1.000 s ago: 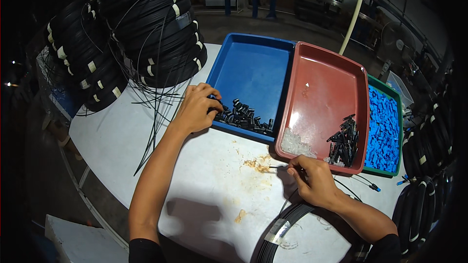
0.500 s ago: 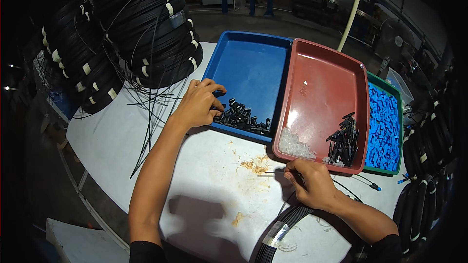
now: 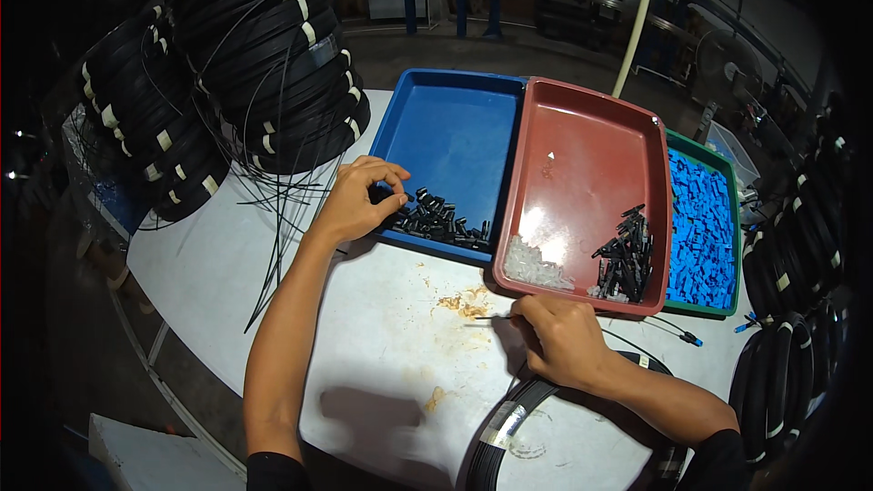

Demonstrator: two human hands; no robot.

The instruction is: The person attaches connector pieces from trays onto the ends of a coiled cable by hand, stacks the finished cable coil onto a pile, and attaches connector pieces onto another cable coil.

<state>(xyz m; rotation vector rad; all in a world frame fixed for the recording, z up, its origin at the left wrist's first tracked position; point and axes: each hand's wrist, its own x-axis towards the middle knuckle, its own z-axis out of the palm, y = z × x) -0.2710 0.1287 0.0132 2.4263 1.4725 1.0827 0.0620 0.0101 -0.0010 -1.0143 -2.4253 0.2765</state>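
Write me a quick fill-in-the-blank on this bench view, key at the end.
1. The left hand is at the left edge of the blue tray, where the small parts are coloured ____.
2. Seen in the picture, the green tray stands on the ____ side of the red tray.
3. The pieces filling the green tray are coloured ____.
4. The thin black cable end sticks out from the right hand toward the picture's ____.

Missing words: black; right; blue; left.

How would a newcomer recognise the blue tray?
On the white table, find the red tray. The blue tray stands directly left of it, the left hand at its near-left corner; it shows only black pieces, while the red tray adds clear pieces.
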